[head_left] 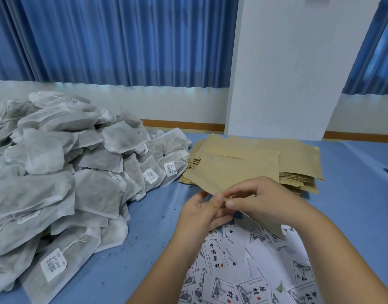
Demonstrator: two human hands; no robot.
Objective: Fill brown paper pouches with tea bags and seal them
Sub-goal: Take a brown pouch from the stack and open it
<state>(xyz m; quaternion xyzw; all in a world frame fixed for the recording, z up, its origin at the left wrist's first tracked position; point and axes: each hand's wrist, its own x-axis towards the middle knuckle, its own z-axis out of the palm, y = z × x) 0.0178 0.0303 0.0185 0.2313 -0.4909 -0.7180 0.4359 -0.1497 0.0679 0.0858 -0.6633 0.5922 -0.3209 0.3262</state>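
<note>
Pouch is hovering at centre frame, left hand and right hand both pinching its near edge, and they are probably needing a gentle thumb-rub to part the layers before reaching left for the tea bags.

Blue desk. Blue curtain with stripes. Grey-white tea bags. Brown pouches. White labels with black letters and red stamps.

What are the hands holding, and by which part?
One brown paper pouch, pinched at its near edge by the fingers of both the left hand and the right hand.
</note>
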